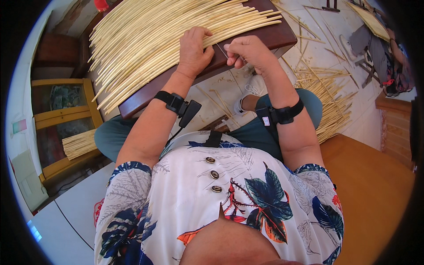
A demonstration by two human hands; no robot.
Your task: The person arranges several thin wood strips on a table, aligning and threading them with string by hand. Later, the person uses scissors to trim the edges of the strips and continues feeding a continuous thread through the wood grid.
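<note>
Long pale peeled stalks lie side by side in a wide mat across a dark reddish-brown table. My left hand grips the near edge of the mat, fingers curled over the closest stalks and thumb on the near side. Just to its right, my right hand is held closed in a pinch above the table's front edge. A thin, light thread or wire runs from the stalks to its fingers. Whether it is stiff or slack is too fine to make out.
Loose stalks are heaped on the tiled floor at right. Another bundle lies by a yellow-framed cabinet at left. A person sits at far right, holding a pale flat panel. An orange-brown surface stands beside me at lower right.
</note>
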